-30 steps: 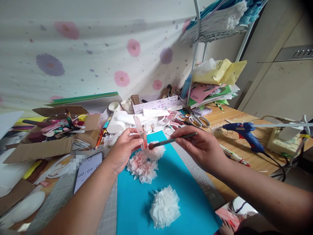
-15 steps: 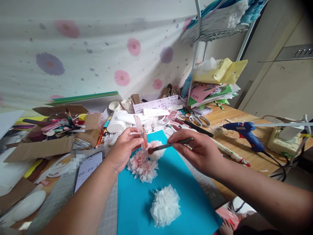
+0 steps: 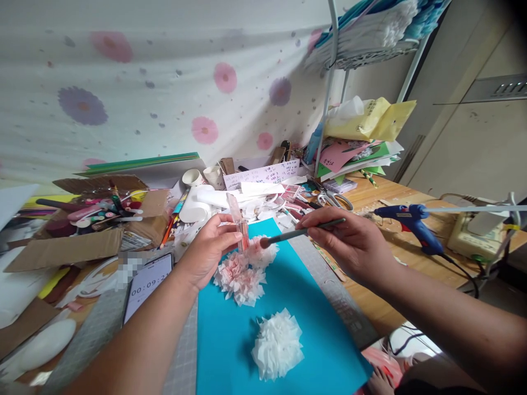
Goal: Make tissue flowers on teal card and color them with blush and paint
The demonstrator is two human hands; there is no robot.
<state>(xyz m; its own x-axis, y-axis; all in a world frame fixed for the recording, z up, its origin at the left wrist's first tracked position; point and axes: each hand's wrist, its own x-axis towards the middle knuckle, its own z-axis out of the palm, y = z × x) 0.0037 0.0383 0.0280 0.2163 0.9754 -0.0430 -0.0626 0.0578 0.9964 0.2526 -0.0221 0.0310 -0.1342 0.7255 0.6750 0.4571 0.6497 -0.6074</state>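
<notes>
My left hand (image 3: 214, 247) grips a small clear makeup compact (image 3: 244, 236) with pinkish contents and its transparent lid up. Between the thumb and fingers of my right hand (image 3: 348, 236) is a makeup brush (image 3: 288, 235), its soft reddish-brown tip pointing left, just right of the compact and over a tinted flower. Two pink-tinted paper flowers (image 3: 240, 278) lie below and behind the compact. A plain white paper flower (image 3: 278, 344) rests nearer to me. All of them sit on a blue sheet (image 3: 321, 329).
On the right are a blue glue gun (image 3: 411, 219) and a power strip (image 3: 469, 236). Scissors (image 3: 335, 200) lie behind my right hand. A phone (image 3: 149, 285) showing a timer is at left, beside a cardboard box (image 3: 69, 249) of pens. Clutter lines the back.
My right hand has moved to the right with the brush, drawing its tip away from the compact. My left hand has stayed nearly still with the compact.
</notes>
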